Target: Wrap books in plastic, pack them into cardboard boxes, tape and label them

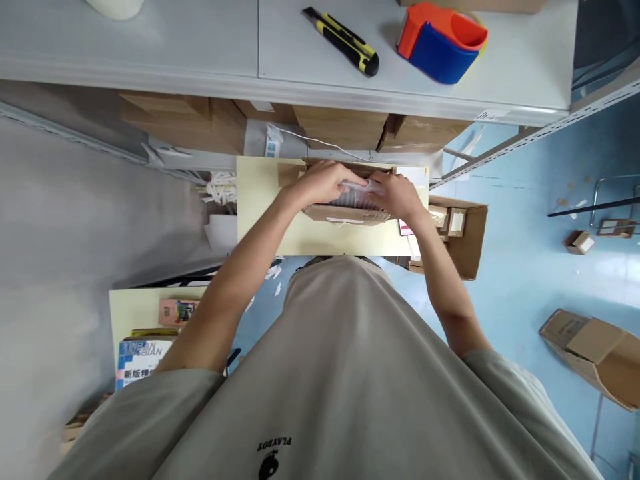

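Note:
A small open cardboard box (345,215) stands on the pale yellow table in front of me. Inside it lies a plastic-wrapped bundle (353,197), greyish and ribbed; what it contains I cannot make out. My left hand (330,181) reaches over the box's left side, thumb and fingers closed on the clear wrap. From the other side, my right hand (393,195) grips the wrap at the bundle's right end. Some fingertips of both hands are hidden inside the box.
On the grey shelf (200,40) above lie a yellow-black utility knife (345,41) and an orange-blue tape dispenser (440,43). Larger cartons (340,127) fill the level below. A phone (405,228) lies by my right wrist. An open carton (470,243) with small boxes stands right of the table (265,227).

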`<state>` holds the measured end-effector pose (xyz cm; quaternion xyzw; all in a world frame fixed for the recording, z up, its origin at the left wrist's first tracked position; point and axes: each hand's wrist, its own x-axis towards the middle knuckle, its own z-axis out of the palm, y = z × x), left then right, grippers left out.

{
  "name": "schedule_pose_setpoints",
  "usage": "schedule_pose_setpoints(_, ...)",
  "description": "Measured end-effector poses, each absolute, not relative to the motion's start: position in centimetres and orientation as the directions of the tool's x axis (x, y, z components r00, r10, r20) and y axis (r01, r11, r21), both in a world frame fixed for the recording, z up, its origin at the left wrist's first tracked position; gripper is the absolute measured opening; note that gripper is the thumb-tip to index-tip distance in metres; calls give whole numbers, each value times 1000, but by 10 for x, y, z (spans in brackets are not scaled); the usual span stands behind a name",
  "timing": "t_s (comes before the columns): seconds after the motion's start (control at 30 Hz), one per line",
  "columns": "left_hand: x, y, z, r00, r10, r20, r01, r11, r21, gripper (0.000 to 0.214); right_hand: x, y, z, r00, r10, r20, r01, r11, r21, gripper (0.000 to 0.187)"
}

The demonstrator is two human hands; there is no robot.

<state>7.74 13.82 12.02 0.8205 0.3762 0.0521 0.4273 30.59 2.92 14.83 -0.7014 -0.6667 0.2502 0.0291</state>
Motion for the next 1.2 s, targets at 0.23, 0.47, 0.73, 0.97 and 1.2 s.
schedule_pose_setpoints(0.23, 83, 132, 68, 747, 553, -369, 621, -382, 684, 51, 275, 46, 105, -67, 868, -492, 978, -41, -205, 30)
schedule_pose_setpoints(0.47, 91, 128, 33, 746, 515, -421, 640, -383, 666, 65, 256, 56, 84, 42, 821, -569, 992, -102, -75, 46)
schedule_pose_setpoints(0.73, 2, 94, 61, 604, 788, -122, 654, -402, 641, 80, 323, -10, 98, 44, 998, -49, 946, -57, -318, 49)
schedule_pose_setpoints(0.97, -36, 64, 30, 286, 953, -100, 646, -115, 754, 147, 334, -24, 65, 317, 933, -170, 788, -359, -500, 81)
schedule_pose_setpoints(1.2, -18, 78, 29, 449, 893, 16, 523, -278, 806, 85, 289, 13, 50, 235, 939, -250, 835, -327, -442, 57)
